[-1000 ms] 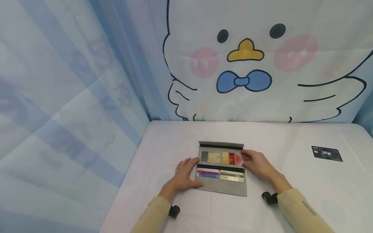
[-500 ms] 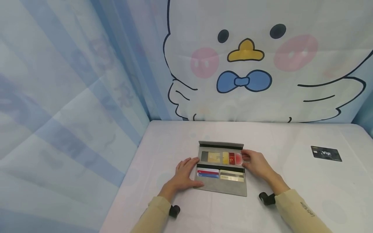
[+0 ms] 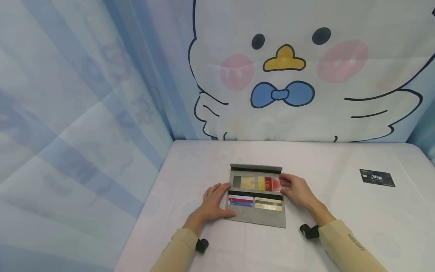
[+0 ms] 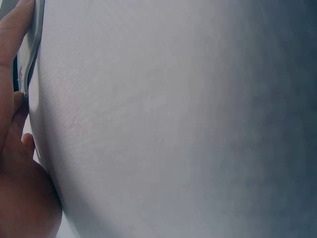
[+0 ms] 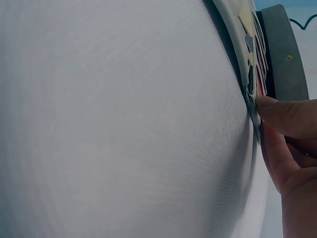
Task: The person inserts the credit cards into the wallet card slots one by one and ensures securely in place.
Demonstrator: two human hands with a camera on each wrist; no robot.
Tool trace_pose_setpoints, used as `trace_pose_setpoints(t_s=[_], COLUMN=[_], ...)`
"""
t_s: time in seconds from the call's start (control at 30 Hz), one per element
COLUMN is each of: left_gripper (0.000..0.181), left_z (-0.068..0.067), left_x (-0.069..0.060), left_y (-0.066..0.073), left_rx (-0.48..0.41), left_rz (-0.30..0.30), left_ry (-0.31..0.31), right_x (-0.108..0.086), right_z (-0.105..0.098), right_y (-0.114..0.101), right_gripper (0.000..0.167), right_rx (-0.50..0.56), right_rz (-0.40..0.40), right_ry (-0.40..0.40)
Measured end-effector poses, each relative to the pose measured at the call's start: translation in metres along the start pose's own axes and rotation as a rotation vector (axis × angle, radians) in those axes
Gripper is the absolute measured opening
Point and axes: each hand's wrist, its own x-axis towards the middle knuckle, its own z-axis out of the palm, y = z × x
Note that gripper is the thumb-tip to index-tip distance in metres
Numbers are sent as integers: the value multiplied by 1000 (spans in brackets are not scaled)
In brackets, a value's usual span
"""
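Note:
A grey wallet (image 3: pixel 255 218) lies unfolded on the white table, its top flap raised. Several cards sit in its slots: a gold card (image 3: pixel 247 183), a striped blue and red card (image 3: pixel 241 201), and a cream card (image 3: pixel 268 204). My left hand (image 3: pixel 212 204) rests along the wallet's left edge, fingers and thumb extended. At the upper right slot, my right hand (image 3: pixel 297 190) pinches the right end of a red and yellow card (image 3: pixel 268 184) with a pink circle. The right wrist view shows a fingertip (image 5: pixel 265 102) at the card edges; the exact contact is partly hidden.
A black VIP card (image 3: pixel 377 178) lies flat at the right of the table (image 3: pixel 326 162). Behind the table hangs a curtain (image 3: pixel 289 124) with a cartoon chick. A pale blue curtain (image 3: pixel 85 132) borders the left side.
My right wrist has shifted slightly left while its fingers stay at the card. The left hand and the wallet hold their places; the head view has moved a little.

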Motion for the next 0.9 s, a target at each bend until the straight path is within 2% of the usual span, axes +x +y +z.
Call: trace_pose_setpoints(t_s=[0.27,0.67,0.9], left_gripper=[96,96,96], left_z=[-2,2,1], left_x=[0,0,-1], left_y=[2,0,0], left_rx=[7,-3,-9], left_rz=[-5,-23,-18], left_ry=[5,0,1], right_x=[2,-1,0], right_z=[2,4,4], right_y=[-4,-7,-12], right_gripper=[54,53,51], right_rx=[-4,-39,-16], right_rz=[-14,11,62], right_ry=[6,1,16])
